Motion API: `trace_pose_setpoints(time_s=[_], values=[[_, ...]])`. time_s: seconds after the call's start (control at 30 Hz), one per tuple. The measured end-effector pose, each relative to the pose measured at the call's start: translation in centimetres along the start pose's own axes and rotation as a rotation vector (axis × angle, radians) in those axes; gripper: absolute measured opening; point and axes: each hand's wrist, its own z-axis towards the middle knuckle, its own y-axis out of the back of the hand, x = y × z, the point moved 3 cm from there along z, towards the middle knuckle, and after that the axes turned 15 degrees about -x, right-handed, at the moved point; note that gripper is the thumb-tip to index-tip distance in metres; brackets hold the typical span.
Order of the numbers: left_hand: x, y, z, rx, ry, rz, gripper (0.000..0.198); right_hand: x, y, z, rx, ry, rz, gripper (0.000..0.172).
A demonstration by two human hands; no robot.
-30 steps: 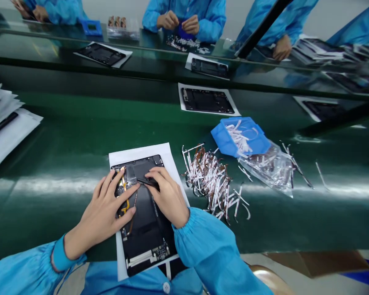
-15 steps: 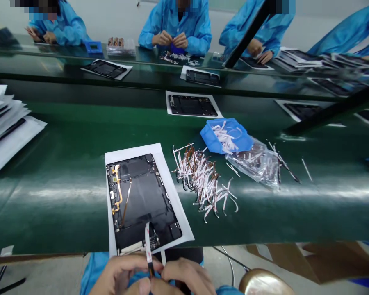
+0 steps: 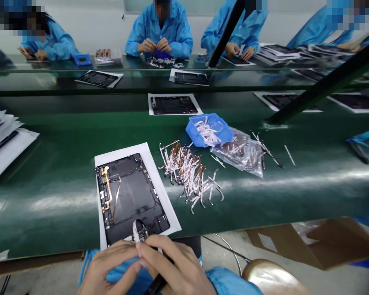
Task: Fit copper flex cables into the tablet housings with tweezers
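Low in the view, my left hand (image 3: 110,266) and my right hand (image 3: 178,266) meet fingertip to fingertip, both closed on the lower end of a narrow flex cable (image 3: 136,234) with white backing. Its upper part arches over the near end of an opened tablet housing (image 3: 135,196), black inside, with an orange flex cable (image 3: 108,186) along its left side. Under the housing lies a white sheet (image 3: 169,217). A slim dark tool (image 3: 156,284), its kind unclear, lies within my right hand. The fingers hide the cable's lower end.
Right of the housing lies a pile of flex cables (image 3: 187,172). Beyond it are a blue bin (image 3: 210,137) of white strips and a clear plastic bag (image 3: 242,153). Stacked sheets (image 3: 6,143) stand left. A black post (image 3: 320,86) slants across the right. Co-workers sit opposite.
My hands have risen slightly and closed together around the cable, covering its dark lower end. The dark tool now shows in my right hand. The camera view has shifted a little.
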Motion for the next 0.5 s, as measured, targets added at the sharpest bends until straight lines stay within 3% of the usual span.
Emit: trace_pose_setpoints(time_s=[0.13,0.37,0.5], values=[[-1.3,0.1,0.6,-0.01,-0.204,0.055,0.022,0.8,0.5,0.8,-0.065,0.089,-0.084,0.027],[-1.4,0.1,0.7,-0.13,-0.432,0.296,0.019,1.4,-0.2,1.4,-0.006,0.319,-0.302,0.036],[-0.5,0.6,0.3,-0.047,-0.458,0.343,0.019,0.6,-0.3,2.0,0.179,0.14,-0.199,0.029]])
